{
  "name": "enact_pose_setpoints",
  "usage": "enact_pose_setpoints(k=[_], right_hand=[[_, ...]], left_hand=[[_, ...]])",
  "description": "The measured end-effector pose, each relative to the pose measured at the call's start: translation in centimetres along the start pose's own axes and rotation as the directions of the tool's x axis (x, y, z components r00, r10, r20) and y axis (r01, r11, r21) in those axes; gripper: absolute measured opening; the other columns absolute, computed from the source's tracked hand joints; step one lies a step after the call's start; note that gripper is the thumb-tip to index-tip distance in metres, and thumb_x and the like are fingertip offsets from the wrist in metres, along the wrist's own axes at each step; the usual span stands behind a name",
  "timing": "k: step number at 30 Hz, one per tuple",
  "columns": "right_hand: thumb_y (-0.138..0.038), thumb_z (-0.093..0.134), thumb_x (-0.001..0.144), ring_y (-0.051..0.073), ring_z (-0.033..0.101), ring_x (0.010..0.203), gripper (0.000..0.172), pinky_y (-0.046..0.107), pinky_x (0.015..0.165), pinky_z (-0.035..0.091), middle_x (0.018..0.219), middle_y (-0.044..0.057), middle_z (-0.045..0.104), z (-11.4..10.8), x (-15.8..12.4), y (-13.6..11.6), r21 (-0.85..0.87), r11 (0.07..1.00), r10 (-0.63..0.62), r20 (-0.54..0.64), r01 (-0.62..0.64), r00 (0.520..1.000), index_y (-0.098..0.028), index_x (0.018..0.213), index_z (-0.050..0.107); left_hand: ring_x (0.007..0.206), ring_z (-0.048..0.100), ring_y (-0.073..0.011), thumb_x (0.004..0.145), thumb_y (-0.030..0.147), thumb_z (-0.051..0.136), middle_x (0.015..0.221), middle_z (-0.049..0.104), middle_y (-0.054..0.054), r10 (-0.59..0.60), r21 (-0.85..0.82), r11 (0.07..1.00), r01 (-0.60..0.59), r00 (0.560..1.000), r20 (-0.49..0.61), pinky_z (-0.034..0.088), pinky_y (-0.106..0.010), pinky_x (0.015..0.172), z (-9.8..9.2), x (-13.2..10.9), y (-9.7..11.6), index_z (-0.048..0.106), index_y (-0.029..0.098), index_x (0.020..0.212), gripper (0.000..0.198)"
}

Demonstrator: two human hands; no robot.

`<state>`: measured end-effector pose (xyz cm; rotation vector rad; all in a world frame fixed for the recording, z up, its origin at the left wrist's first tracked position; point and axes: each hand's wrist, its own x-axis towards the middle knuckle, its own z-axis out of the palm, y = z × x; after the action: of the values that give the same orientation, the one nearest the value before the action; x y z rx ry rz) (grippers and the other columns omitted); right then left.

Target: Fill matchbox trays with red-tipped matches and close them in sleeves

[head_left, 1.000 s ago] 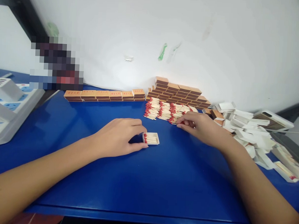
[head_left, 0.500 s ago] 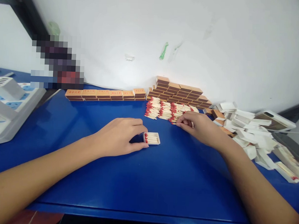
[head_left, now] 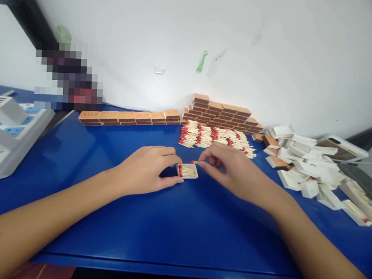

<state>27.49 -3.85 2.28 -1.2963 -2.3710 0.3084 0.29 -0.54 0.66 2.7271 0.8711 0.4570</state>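
Observation:
A small white matchbox tray (head_left: pixel 187 171), partly filled with red-tipped matches, lies on the blue table (head_left: pixel 176 229). My left hand (head_left: pixel 147 168) grips the tray's left end between thumb and fingers. My right hand (head_left: pixel 224 168) is pinched on a match (head_left: pixel 195 161) and holds it just above the tray's right end. Behind my hands, a pile of loose matches (head_left: pixel 213 137) is spread on the table.
Closed orange-brown matchboxes stand in a row (head_left: pixel 125 117) and in a stack (head_left: pixel 221 113) against the white wall. Empty white trays (head_left: pixel 304 169) are heaped at the right. A white power strip (head_left: pixel 7 131) sits at the left edge.
My right hand has left the loose match pile and come left to the tray, pinching a match. My left hand has stayed on the tray.

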Motion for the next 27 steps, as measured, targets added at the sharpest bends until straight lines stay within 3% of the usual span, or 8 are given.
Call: enact_pose_setpoints(k=[3,8,19,23,27], right_hand=[[-0.019,0.059,0.105,0.018,0.064,0.083,0.007,0.03,0.071,0.047,0.097,0.005,0.067,1.4,0.2,-1.5,-0.029,0.997,-0.067,0.014,0.067,0.998,-0.02,0.103,0.065],[-0.018,0.059,0.105,0.019,0.065,0.081,0.007,0.032,0.071,0.047,0.099,0.006,0.069,2.8,0.4,-1.5,-0.104,0.991,-0.088,-0.005,0.087,0.996,-0.019,0.102,0.065],[-0.018,0.059,0.104,0.019,0.063,0.081,0.008,0.031,0.071,0.046,0.096,0.005,0.067,2.4,0.5,-1.5,-0.088,0.995,-0.056,-0.013,0.055,0.998,-0.019,0.102,0.067],[-0.02,0.06,0.104,0.019,0.062,0.08,0.01,0.031,0.07,0.045,0.091,0.005,0.067,1.3,0.5,-0.1,-0.088,0.996,-0.019,-0.034,0.016,0.999,-0.02,0.099,0.069],[-0.024,0.061,0.101,0.02,0.061,0.077,0.013,0.033,0.068,0.043,0.088,0.006,0.068,-0.4,0.1,3.6,-0.178,0.979,0.087,-0.071,-0.098,0.994,-0.02,0.095,0.071]], left_hand=[[0.09,0.07,-0.0194,0.102,0.044,0.068,0.102,0.072,-0.002,0.006,-0.005,1.0,-0.006,1.0,-0.005,0.048,-0.031,0.077,0.1,0.0,-0.1,0.076,0.022,0.116,0.028],[0.089,0.069,-0.0199,0.102,0.044,0.068,0.101,0.072,-0.002,0.005,0.011,1.0,-0.004,1.0,-0.008,0.048,-0.032,0.076,0.1,0.0,-0.1,0.076,0.02,0.111,0.027],[0.087,0.068,-0.0188,0.102,0.045,0.068,0.099,0.071,-0.002,0.001,0.002,1.0,-0.001,1.0,-0.006,0.048,-0.032,0.075,0.1,0.0,-0.1,0.076,0.021,0.113,0.027],[0.082,0.067,-0.0171,0.101,0.044,0.071,0.096,0.071,-0.001,0.004,0.016,1.0,-0.004,1.0,-0.011,0.047,-0.031,0.073,0.0,0.0,-0.1,0.076,0.022,0.117,0.028],[0.082,0.067,-0.0168,0.101,0.044,0.07,0.098,0.071,-0.001,0.002,0.027,1.0,-0.002,1.0,-0.005,0.048,-0.03,0.072,-0.1,-0.1,0.0,0.077,0.021,0.118,0.03]])
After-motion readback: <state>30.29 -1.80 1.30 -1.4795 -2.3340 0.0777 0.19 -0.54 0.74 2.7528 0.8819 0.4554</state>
